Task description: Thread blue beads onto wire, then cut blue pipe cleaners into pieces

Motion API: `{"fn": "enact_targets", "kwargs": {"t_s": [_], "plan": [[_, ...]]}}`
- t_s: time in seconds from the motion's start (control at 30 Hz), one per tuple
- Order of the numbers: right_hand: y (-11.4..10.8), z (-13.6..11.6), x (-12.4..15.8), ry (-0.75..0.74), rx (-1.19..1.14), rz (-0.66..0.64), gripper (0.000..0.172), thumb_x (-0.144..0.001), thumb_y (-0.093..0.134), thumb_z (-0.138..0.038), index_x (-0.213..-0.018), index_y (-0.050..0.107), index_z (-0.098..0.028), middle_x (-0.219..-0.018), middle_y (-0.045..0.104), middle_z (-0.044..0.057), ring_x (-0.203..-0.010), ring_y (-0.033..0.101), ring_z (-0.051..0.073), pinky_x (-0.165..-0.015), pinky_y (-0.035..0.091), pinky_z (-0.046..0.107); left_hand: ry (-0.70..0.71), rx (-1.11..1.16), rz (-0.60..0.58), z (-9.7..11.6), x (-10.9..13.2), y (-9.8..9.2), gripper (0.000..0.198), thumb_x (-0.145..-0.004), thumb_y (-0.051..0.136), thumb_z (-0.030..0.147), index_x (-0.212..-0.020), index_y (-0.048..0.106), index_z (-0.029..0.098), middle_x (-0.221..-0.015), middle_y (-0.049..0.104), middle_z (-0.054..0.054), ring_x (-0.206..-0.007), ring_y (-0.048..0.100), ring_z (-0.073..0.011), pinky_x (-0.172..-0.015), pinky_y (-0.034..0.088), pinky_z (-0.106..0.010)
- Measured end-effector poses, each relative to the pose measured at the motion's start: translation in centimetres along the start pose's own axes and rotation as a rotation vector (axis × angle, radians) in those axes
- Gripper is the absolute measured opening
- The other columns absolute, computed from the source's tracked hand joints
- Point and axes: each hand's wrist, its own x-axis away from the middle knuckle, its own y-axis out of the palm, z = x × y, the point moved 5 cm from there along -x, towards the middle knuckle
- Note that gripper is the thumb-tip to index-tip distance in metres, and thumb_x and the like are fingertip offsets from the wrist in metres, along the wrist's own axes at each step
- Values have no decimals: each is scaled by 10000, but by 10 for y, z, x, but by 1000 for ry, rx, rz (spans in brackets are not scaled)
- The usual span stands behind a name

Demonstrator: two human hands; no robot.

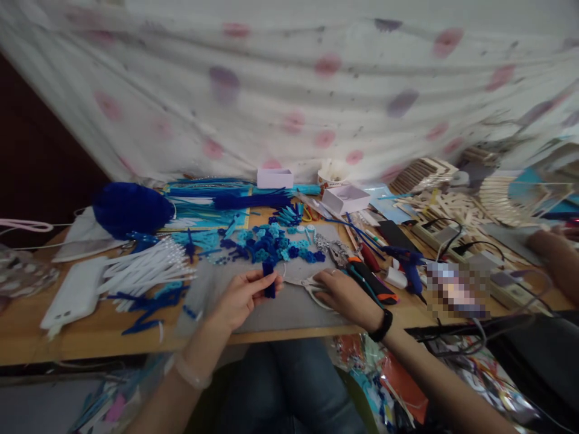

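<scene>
Now the left hand [244, 296] pinches a dark blue strip [269, 282] over the gray mat [266, 322], and the right hand [346, 294] grips scissors [308, 283] beside it. It looks like snipping time, so the next move calls for holding the strip still and cutting with care.

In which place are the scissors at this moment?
The scissors are just right of centre in the head view, in the right hand, beside the dark blue strip in the left hand.
</scene>
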Motion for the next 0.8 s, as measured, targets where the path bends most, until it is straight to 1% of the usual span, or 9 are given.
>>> {"fn": "enact_targets", "kwargs": {"t_s": [0.07, 0.1, 0.17, 0.2, 0.23, 0.33, 0.5, 0.67, 0.8], "plan": [[-10, -9, 4, -50, -45, 68, 216, -896, 613, -198, -1107, 594, -156, -1138, 638, 146, -1071, 592, 280, -933, 465, 415, 4, 21, 3, 0, 4, 4, 409, -497, 916, 392, -779, 766, 137, -777, 744, -52, -719, 663, -129, -688, 518, -222], [-17, -17, 6, -96, -98, 129, 375, -880, 655, -267, -1220, 540, -160, -1232, 598, 160, -1155, 555, 292, -984, 449, 439, 4, 27, 4, 0, 7, 7, 415, -492, 917, 397, -780, 767, 139, -781, 745, -51, -720, 664, -128, -679, 519, -218], [-32, -36, 13, -220, -237, 254, 868, -749, 780, -441, -1435, 317, -181, -1412, 462, 186, -1309, 443, 321, -1070, 402, 482, -3, 39, -3, -2, 13, 15, 427, -475, 924, 400, -779, 767, 146, -786, 748, -48, -717, 667, -133, -674, 524, -222], [-37, -46, 16, -284, -305, 296, 1086, -660, 826, -504, -1490, 195, -197, -1471, 393, 194, -1358, 391, 332, -1099, 378, 495, -7, 44, -17, -3, 16, 20, 422, -469, 927, 396, -774, 766, 152, -782, 748, -42, -711, 667, -135, -677, 528, -228], [-40, -56, 18, -336, -355, 312, 1213, -601, 847, -537, -1512, 113, -218, -1505, 346, 195, -1386, 360, 339, -1117, 359, 506, -7, 47, -41, -4, 20, 27, 403, -481, 923, 393, -766, 765, 156, -775, 746, -36, -706, 665, -134, -683, 529, -231], [-38, -76, 20, -411, -469, 301, 1206, -628, 845, -505, -1519, 67, -270, -1489, 400, 174, -1357, 426, 327, -1086, 411, 487, -9, 30, -136, -9, 31, 45, 293, -577, 884, 393, -722, 757, 172, -715, 724, -11, -678, 646, -125, -642, 508, -210], [-34, -79, 20, -369, -576, 255, 1089, -683, 841, -399, -1512, 146, -281, -1390, 532, 149, -1215, 577, 296, -920, 539, 394, -5, -3, -164, -14, 40, 57, 254, -586, 871, 414, -689, 759, 211, -679, 716, -2, -669, 637, -146, -592, 479, -214], [-43, -76, 29, -374, -588, 262, 1105, -670, 841, -434, -1516, 150, -266, -1410, 513, 170, -1258, 547, 303, -993, 494, 426, -7, -12, -151, -15, 40, 59, 227, -587, 871, 397, -686, 764, 223, -722, 727, -17, -716, 645, -165, -627, 482, -238], [-41, -70, 33, -374, -584, 260, 1079, -700, 827, -412, -1518, 133, -287, -1406, 528, 157, -1256, 554, 296, -981, 501, 423, 17, -50, -171, -13, 41, 63, 237, -582, 870, 402, -695, 764, 223, -717, 720, -17, -724, 640, -175, -630, 480, -245]]}}
